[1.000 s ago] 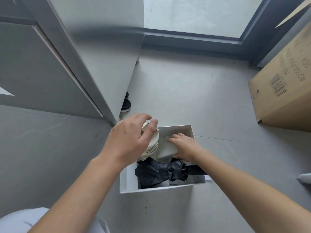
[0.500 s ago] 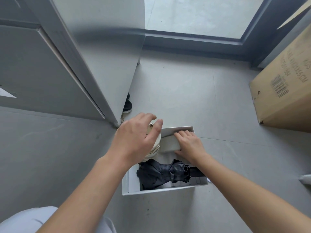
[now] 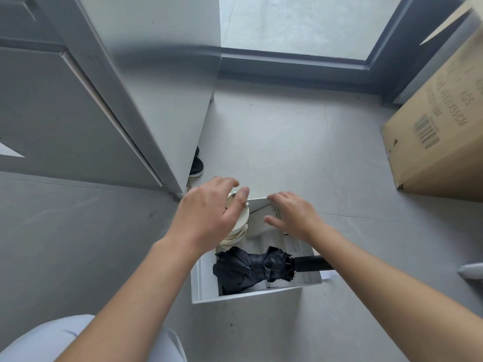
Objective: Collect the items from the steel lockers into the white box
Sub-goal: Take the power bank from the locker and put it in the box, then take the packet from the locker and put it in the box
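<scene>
Seen from above, a white box (image 3: 206, 288) sits on the grey tiled floor (image 3: 274, 142), just beside the corner of a steel locker (image 3: 162, 105) whose door (image 3: 52, 105) stands open at left. A large cardboard carton (image 3: 444, 142) with a barcode label stands well apart at right, and a dark-framed window (image 3: 300, 22) runs along the far wall. A dark shoe (image 3: 196, 165) shows behind the locker's edge.

Inside the box we find a folded black umbrella (image 3: 251, 269) lying across the near end, its handle (image 3: 311, 263) poking over the right wall, and a cream round item (image 3: 239, 223) at the far left corner — we cannot tell what it is.

Our left hand (image 3: 209, 212) curls over that cream item, thumb and fingers (image 3: 241, 198) wrapped loosely round its top. Our right hand (image 3: 292, 212) hovers over the far right of the box, fingers spread, their tips at the far wall's rim; whether it grips anything we cannot tell. Both forearms cross above the box — they hide much of its floor.
</scene>
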`<move>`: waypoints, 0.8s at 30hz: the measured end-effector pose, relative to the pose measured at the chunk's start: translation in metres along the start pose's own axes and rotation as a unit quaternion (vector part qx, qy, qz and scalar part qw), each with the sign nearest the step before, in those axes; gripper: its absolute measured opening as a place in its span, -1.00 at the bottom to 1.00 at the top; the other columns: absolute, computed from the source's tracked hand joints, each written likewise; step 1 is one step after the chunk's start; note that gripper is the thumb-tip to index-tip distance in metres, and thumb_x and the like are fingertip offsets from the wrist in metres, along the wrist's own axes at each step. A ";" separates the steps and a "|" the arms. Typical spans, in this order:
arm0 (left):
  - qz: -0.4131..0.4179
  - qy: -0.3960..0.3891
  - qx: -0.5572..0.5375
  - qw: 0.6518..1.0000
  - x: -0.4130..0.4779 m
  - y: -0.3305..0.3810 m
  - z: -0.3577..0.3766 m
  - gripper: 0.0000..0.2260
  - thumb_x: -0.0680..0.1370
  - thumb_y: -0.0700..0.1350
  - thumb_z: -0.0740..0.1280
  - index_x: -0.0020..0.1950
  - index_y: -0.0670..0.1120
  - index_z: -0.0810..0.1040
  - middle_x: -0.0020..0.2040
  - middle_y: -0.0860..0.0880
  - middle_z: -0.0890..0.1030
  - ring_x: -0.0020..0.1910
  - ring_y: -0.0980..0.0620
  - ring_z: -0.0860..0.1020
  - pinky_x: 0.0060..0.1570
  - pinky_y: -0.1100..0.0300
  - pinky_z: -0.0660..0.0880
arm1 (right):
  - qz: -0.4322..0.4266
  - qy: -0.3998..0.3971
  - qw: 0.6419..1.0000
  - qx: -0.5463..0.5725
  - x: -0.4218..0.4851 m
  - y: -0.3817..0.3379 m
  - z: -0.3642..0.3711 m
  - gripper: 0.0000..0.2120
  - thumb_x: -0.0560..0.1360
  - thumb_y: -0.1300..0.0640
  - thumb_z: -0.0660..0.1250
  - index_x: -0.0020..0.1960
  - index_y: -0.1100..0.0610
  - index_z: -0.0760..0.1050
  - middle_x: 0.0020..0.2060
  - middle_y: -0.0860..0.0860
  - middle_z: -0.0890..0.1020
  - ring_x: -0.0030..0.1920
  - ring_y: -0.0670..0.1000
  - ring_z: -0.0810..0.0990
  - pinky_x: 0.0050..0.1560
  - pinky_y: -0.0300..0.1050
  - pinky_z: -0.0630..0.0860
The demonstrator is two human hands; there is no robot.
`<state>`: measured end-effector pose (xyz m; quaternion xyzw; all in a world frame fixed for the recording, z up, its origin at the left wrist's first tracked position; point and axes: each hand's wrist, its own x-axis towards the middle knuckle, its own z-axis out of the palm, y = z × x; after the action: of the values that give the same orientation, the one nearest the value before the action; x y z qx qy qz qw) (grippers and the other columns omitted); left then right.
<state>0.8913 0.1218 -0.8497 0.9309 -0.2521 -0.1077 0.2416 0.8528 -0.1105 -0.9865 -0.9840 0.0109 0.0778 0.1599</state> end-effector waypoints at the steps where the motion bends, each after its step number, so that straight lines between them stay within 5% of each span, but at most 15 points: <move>1: -0.002 -0.002 0.002 1.000 0.002 0.001 0.000 -0.57 0.62 0.22 0.02 0.24 0.02 0.53 0.19 0.09 0.59 0.15 0.03 0.54 0.15 0.01 0.43 | 0.001 0.005 1.000 0.014 0.001 -0.004 -0.011 -0.46 0.52 -0.17 0.39 0.39 0.09 0.47 0.25 -0.02 0.59 0.30 0.03 0.51 0.21 -0.04 0.49; 11: -0.005 0.013 -0.010 1.000 0.025 0.018 -0.008 -0.59 0.64 0.18 0.06 0.31 0.00 0.50 0.26 0.05 0.57 0.23 0.01 0.51 0.19 0.03 0.41 | -0.019 0.061 0.998 0.012 -0.025 -0.030 -0.125 -0.46 0.57 -0.19 0.30 0.48 -0.01 0.39 0.40 -0.13 0.51 0.44 -0.09 0.37 0.31 -0.11 0.40; 16: 0.008 0.022 -0.010 1.000 0.024 0.022 -0.011 -0.58 0.64 0.19 0.06 0.30 -0.01 0.51 0.26 0.05 0.57 0.23 0.02 0.51 0.18 0.03 0.43 | 0.008 0.122 0.989 0.078 -0.057 -0.029 -0.141 -0.56 0.59 -0.12 0.33 0.42 0.03 0.49 0.33 -0.12 0.58 0.39 -0.11 0.44 0.29 -0.28 0.32; 24: 0.023 0.036 0.008 0.999 0.019 0.030 -0.012 -0.57 0.64 0.19 0.07 0.35 0.00 0.48 0.29 0.05 0.56 0.27 0.02 0.49 0.24 0.02 0.40 | 0.003 0.124 0.989 0.079 -0.038 -0.028 -0.148 -0.57 0.60 -0.10 0.34 0.40 0.06 0.51 0.32 -0.08 0.60 0.40 -0.06 0.44 0.29 -0.21 0.33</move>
<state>0.8985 0.0937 -0.8258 0.9300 -0.2655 -0.0664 0.2455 0.8384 -0.1310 -0.8334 -0.9703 0.0397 -0.0459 0.2343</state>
